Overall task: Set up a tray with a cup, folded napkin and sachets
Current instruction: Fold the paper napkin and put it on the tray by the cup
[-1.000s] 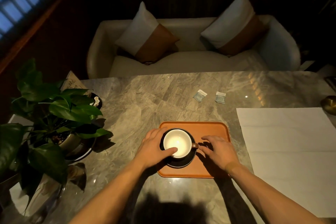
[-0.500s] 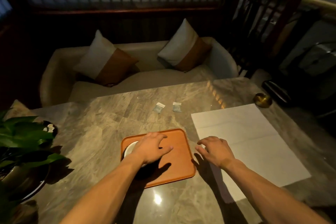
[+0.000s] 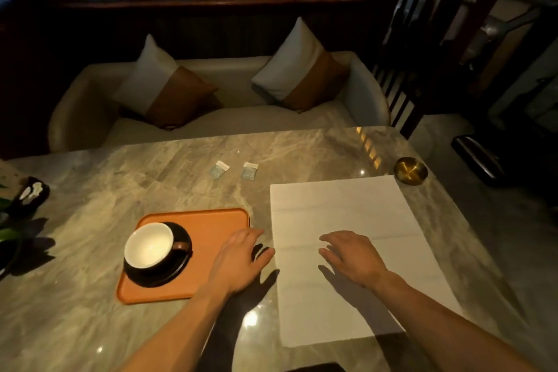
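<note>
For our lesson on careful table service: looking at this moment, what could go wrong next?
1. The left hand hovers by the tray; a nudge might shift it and rock the cup.
2. Folding the napkin, the right hand might crease it unevenly.
3. The sachets, lying apart beyond the tray, could be forgotten.
</note>
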